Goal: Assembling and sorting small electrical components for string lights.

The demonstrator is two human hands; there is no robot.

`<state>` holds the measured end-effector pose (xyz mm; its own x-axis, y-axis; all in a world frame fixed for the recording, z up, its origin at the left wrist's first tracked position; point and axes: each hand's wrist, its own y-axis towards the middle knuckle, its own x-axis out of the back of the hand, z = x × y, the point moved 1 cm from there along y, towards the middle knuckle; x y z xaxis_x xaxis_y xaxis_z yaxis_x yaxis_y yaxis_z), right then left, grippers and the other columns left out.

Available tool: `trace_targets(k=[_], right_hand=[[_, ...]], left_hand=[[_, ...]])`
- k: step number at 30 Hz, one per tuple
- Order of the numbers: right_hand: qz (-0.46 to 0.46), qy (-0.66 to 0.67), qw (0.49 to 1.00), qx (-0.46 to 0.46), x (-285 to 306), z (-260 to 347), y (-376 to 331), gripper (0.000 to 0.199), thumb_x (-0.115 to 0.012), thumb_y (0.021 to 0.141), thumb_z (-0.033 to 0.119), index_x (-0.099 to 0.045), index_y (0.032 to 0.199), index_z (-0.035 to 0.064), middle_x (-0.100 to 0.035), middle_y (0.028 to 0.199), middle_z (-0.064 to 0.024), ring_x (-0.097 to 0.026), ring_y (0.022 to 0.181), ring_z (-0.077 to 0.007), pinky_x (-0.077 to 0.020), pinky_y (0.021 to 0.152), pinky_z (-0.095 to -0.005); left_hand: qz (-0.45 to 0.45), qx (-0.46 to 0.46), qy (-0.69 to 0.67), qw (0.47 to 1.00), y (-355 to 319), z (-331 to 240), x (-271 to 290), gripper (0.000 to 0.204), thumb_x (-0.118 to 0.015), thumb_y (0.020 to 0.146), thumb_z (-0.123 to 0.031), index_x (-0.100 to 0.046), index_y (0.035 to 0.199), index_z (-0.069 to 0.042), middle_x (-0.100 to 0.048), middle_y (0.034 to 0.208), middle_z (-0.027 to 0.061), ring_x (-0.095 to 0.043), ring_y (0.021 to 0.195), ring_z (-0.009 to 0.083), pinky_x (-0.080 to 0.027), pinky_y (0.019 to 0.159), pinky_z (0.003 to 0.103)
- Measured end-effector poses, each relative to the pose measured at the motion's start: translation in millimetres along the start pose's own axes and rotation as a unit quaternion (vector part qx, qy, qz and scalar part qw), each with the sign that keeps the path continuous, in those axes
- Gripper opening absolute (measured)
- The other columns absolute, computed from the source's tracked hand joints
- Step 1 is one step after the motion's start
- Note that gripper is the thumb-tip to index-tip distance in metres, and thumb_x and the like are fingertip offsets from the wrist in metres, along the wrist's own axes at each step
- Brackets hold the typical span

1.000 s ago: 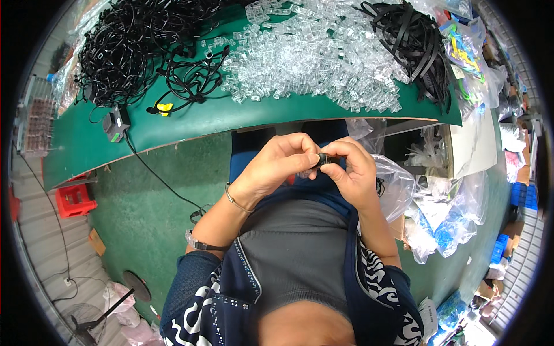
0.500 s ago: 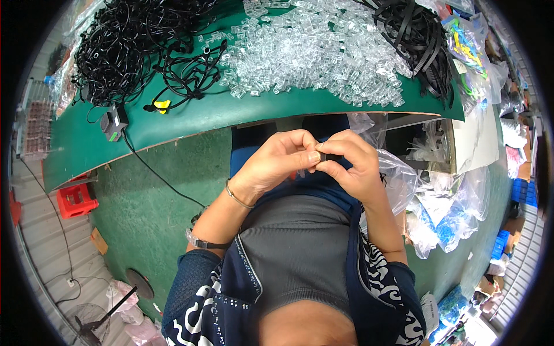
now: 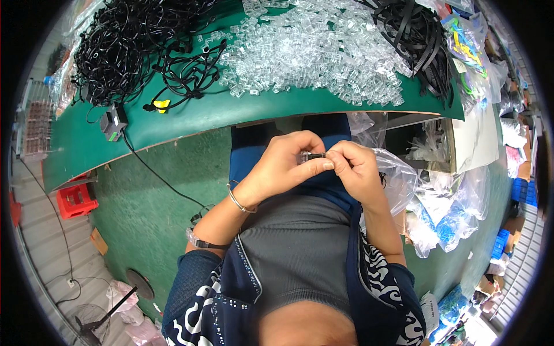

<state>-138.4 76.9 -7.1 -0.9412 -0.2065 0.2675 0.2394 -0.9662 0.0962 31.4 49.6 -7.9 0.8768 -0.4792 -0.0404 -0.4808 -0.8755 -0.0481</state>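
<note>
My left hand (image 3: 290, 162) and my right hand (image 3: 354, 168) meet over my lap, just below the table's near edge. Between the left thumb and curled fingers lies a small black strip (image 3: 315, 155) with a clear plastic piece (image 3: 303, 156) at its left end. My right thumb and forefinger pinch the strip's other end, so both hands are closed. The fingers cover most of it. Beyond them, a big heap of small clear plastic pieces (image 3: 311, 52) lies on the green table (image 3: 202, 120).
Tangled black cords (image 3: 118, 52) fill the table's left, with a yellow tag (image 3: 162, 105) near them. Black straps (image 3: 418, 40) hang at the right. A small grey box (image 3: 113, 122) trails a cable. Clear bags (image 3: 444, 210) lie right; a red stool (image 3: 77, 199) stands left.
My hands have turned and shifted slightly, the right fingertips moving right. More of the black strip and the clear piece now shows between them.
</note>
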Motion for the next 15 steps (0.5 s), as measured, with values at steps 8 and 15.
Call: trace_targets(k=[8, 15], right_hand=[[0.033, 0.324, 0.945, -0.033, -13, -5, -11, 0.023, -0.052, 0.088, 0.016, -0.053, 0.072, 0.0001, -0.051, 0.063, -0.001, -0.041, 0.049, -0.0035, -0.0305, 0.045, -0.0181], [0.014, 0.359, 0.931, -0.06, -13, -8, -8, 0.019, -0.058, 0.085, 0.017, -0.055, 0.078, -0.0004, -0.05, 0.066, -0.0034, -0.044, 0.053, -0.0065, -0.0339, 0.048, -0.0192]], left_hand=[[0.126, 0.09, -0.25, 0.956, -8, -3, -2, 0.019, -0.058, 0.081, -0.015, -0.06, 0.071, 0.001, -0.058, 0.064, 0.0061, -0.05, 0.053, 0.0075, -0.036, 0.046, 0.019], [0.104, 0.113, -0.356, 0.922, -6, 10, -3, 0.024, -0.055, 0.085, -0.02, -0.06, 0.076, 0.001, -0.059, 0.066, 0.0075, -0.045, 0.049, 0.0051, -0.034, 0.045, 0.017]])
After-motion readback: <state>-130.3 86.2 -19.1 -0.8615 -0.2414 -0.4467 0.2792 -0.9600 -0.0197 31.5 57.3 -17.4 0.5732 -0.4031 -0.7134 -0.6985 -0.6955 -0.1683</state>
